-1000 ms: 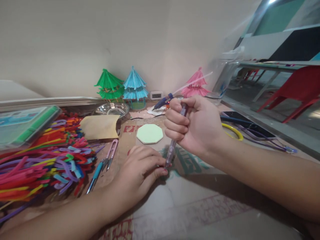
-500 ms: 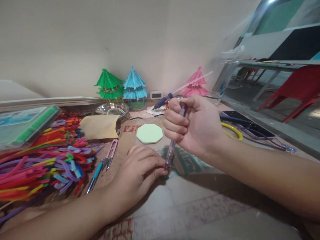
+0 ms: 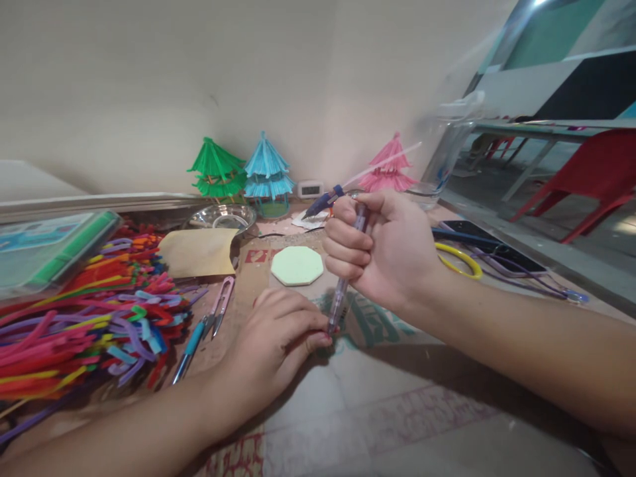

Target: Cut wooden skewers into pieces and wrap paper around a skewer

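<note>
My right hand [image 3: 382, 248] is wrapped in a fist round a clear purplish pen [image 3: 340, 301], its tip pointing down. Low on the cardboard [image 3: 308, 397], my left hand [image 3: 283, 334] has thumb and forefinger closed at the pen's tip. Whatever lies between those fingertips is hidden or too small to make out. Just beyond the hands lies a pale green octagonal piece [image 3: 297, 265]. Left of my left hand are a blue pen [image 3: 189, 351] and pink-handled thread snips [image 3: 222, 301].
Coloured pipe cleaners [image 3: 94, 318] heap at the left beside a plastic case [image 3: 54, 245]. Green [image 3: 216, 169], blue [image 3: 269, 175] and pink [image 3: 388, 165] pagoda models stand by the wall. A glue gun [image 3: 324, 200], metal bowl [image 3: 223, 217], yellow ring [image 3: 464, 260] and phone [image 3: 489, 245] lie around.
My right hand and the pen have shifted very slightly left. My left hand stays almost still at the pen's tip.
</note>
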A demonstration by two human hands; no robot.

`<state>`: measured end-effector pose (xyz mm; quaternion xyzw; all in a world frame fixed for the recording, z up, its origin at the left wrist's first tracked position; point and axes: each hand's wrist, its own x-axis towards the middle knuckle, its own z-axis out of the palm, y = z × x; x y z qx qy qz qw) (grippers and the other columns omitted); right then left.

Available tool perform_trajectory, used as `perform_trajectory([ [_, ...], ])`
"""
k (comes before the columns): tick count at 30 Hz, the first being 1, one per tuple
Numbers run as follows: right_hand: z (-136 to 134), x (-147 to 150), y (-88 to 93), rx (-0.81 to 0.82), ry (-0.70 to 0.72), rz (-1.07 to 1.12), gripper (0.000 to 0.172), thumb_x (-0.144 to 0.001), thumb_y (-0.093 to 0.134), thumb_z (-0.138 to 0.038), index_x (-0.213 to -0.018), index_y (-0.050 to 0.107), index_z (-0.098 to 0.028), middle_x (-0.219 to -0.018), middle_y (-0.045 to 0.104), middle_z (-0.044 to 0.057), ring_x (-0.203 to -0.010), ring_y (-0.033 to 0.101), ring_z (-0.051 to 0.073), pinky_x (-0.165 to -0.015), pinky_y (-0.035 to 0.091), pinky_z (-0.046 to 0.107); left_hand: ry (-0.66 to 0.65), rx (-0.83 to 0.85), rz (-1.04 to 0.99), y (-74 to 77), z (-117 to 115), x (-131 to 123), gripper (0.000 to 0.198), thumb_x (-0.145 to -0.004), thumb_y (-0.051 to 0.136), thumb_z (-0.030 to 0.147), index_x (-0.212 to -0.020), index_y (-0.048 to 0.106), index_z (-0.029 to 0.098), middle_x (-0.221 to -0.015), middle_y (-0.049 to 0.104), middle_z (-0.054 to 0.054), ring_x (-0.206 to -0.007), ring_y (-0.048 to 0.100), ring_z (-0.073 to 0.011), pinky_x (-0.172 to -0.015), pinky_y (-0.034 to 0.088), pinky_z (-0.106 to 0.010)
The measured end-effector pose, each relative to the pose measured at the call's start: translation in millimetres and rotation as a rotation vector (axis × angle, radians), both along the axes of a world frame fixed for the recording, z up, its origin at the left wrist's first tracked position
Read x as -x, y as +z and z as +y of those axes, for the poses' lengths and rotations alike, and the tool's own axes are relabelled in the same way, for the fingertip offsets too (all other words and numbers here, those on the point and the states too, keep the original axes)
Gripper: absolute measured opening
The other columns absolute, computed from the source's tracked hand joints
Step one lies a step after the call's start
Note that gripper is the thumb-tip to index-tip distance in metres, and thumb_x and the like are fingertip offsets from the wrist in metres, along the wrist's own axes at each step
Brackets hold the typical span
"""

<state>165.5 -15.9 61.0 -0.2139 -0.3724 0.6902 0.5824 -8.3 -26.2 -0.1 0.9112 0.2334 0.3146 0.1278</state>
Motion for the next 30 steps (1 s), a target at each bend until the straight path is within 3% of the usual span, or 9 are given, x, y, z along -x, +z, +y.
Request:
perform_trajectory([
  [17, -1.0, -0.9, -0.3, -0.017, -0.008, -0.029, 0.034, -0.088, 0.04, -0.033, -0.057, 0.034, -0.022, -0.043, 0.019, -0.008, -0.036, 0.014, 0.007, -0.034, 0.019, 0.019, 0.011, 0.03, 0.03, 1.2, 0.3, 0.6, 0.019, -0.092, 0.053, 0.029, -0.084, 0.068, 0.021, -0.081, 0.069, -0.003, -0.079, 0.06, -0.0169, -0.077, 0.043, -0.031],
  [30, -0.2, -0.2, -0.4, -0.013, 0.021, 0.018, 0.032, -0.089, 0.031, -0.028, -0.057, 0.033, -0.022, -0.043, 0.017, -0.008, -0.037, 0.011, 0.008, -0.033, 0.017, 0.019, -0.005, -0.018, 0.011, 0.7, -0.2, -0.4, 0.016, -0.092, 0.054, 0.026, -0.083, 0.066, 0.02, -0.08, 0.068, -0.001, -0.078, 0.059, -0.0155, -0.075, 0.042, -0.029],
])
